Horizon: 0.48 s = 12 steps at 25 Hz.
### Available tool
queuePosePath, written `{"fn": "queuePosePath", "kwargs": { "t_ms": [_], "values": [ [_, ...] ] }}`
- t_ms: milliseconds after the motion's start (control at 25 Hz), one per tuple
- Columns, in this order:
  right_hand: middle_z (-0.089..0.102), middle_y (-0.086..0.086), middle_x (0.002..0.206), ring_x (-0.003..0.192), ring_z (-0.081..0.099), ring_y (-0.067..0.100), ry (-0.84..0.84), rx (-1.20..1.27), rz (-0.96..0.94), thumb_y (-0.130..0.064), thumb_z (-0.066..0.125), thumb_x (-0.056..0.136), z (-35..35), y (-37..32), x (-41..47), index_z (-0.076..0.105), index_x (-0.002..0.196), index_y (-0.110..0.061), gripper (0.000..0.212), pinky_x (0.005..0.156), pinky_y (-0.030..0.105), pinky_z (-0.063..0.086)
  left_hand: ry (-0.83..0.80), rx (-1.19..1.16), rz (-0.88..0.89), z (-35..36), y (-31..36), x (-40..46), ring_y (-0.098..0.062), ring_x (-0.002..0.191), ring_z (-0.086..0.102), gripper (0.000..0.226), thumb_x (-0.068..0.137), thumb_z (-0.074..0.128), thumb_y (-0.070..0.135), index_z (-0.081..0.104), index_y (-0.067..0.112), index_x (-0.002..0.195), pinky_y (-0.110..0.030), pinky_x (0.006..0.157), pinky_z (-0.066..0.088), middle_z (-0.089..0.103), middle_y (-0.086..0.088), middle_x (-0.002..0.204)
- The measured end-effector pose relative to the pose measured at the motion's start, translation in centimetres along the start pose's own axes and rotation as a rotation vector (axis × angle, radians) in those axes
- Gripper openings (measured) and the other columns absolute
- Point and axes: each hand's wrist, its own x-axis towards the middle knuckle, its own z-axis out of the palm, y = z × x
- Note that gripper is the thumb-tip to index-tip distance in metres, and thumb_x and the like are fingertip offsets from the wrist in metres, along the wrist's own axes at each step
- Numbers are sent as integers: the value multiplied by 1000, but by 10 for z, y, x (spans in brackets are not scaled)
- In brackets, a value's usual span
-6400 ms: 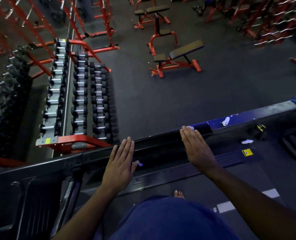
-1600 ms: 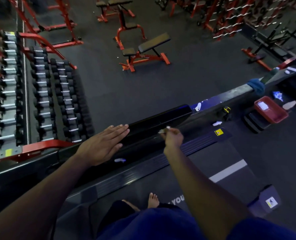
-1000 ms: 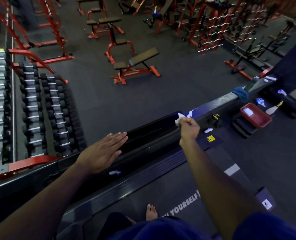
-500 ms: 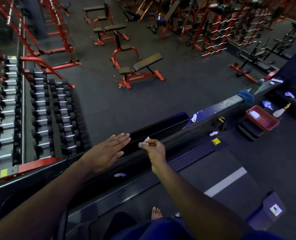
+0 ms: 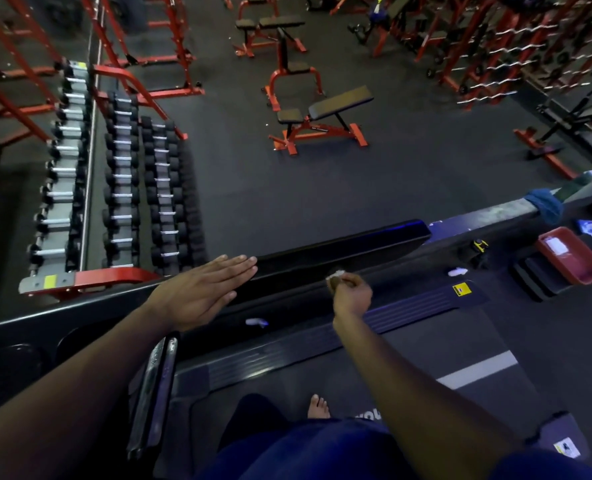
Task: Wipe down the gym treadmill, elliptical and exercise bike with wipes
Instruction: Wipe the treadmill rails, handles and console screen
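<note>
Treadmill handrail runs as a long black bar from lower left to upper right just ahead of both hands, the right hand nearer its middle, pinching a small white wipe against it, the left hand resting flat, fingers straight.

Rail bare right of right hand; left hand blocks leftward.

My small white wipe is crumpled, pinched in my right hand against the black side rail of the dark treadmill, whose belt lies below.
</note>
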Motion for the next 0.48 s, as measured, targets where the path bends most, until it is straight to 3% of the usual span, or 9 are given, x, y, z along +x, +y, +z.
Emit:
{"fn": "queuePosePath", "kwargs": {
  "t_ms": [80, 200, 360, 480],
  "values": [
    [70, 3, 71, 72, 69, 21, -115, -5, 60, 18, 71, 73, 28, 24, -30, 66, 65, -13, 33, 74, 42, 62, 18, -46, -33, -3, -1, 1, -10, 156, 15, 55, 108, 31, 31, 27, 14, 160, -34, 127, 13, 21, 2, 168],
    [67, 6, 66, 57, 68, 12, -240, -5, 163, 19, 70, 77, 48, 35, -63, 61, 65, -6, 29, 46, 24, 54, 10, -48, -45, -2, -1, 0, -10, 156, 15, 55, 108, 30, 31, 26, 14, 160, -36, 127, 15, 20, 2, 168],
    [68, 20, 72, 67, 70, 30, -268, 15, 77, 19, 69, 77, 26, 13, -43, 61, 67, -4, 27, 58, 28, 59, -34, 9, -19, -5, -1, -1, -10, 157, 6, 58, 109, 28, 36, 17, 15, 162, -35, 127, 10, 10, 3, 170],
    [70, 21, 75, 70, 69, 30, -96, -17, -78, 12, 74, 75, -9, -23, -3, 64, 73, -9, 23, 65, 34, 57, -81, 20, -27, -10, -8, -12, -10, 157, 1, 60, 109, 24, 41, 10, 19, 163, -34, 127, 4, 2, 6, 171]
  ]
}}
